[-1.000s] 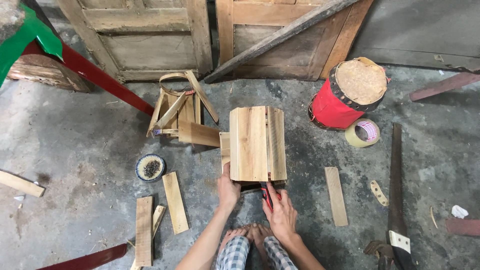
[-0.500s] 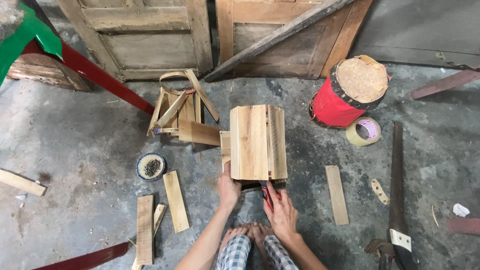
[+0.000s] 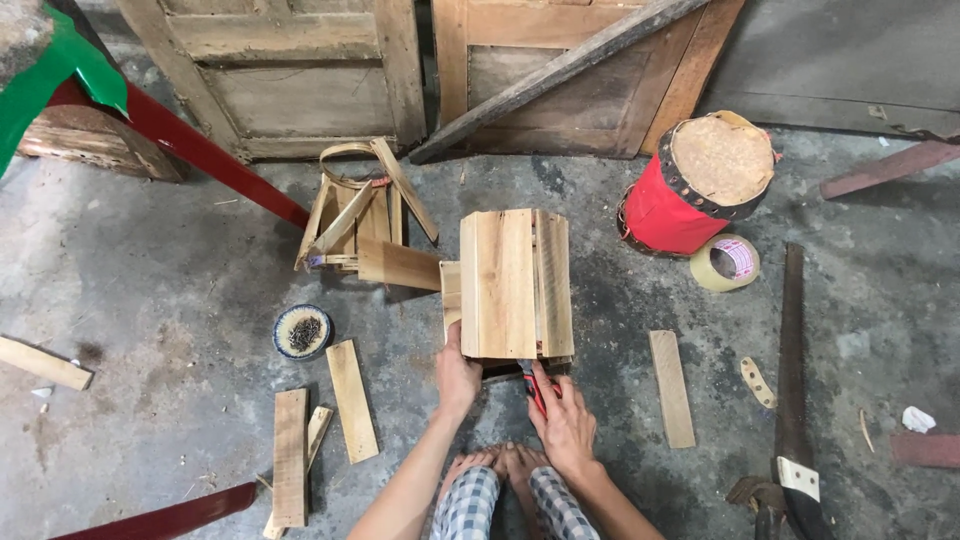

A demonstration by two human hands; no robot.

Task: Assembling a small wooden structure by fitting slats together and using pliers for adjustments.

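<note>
Wooden box on floor, centre, just beyond your feet; slatted sides assembled. Your left hand clenched on near-left edge. Your right hand grasps red-handled tool at near edge. Loose slats left and right unfitted; nail dish near left.

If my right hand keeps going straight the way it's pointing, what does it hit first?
Probably the wooden box: the right hand points up-frame with a red-handled tool whose tip is already at the box's near edge. Depth is unclear.
</note>
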